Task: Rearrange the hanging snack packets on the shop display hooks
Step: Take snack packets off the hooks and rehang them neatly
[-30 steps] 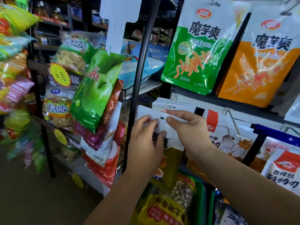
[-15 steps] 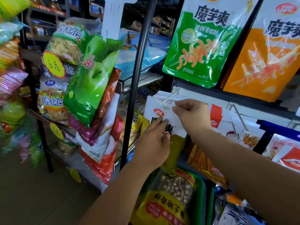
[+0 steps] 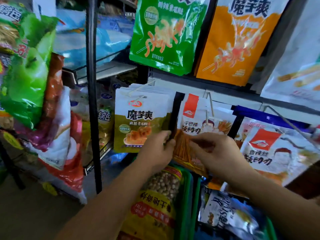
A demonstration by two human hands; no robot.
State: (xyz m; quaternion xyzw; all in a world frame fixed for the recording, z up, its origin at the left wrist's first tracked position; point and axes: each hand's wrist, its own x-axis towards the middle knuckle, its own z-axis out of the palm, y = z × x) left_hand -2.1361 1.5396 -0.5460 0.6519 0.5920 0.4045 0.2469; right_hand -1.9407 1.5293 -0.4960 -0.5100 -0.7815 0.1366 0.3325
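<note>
One olive packet (image 3: 138,122), your left grip (image 3: 155,150) pinching its lower right corner, your right grip (image 3: 213,149) just right of it, blurred, hold unclear

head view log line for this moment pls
left hand: at lower corner of olive packet, grip unclear | right hand: before stick packet, blurred | olive packet: hanging

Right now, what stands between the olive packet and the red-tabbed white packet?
A black upright bar parts the olive packet from the red-tabbed white packet, in the head view.
</note>
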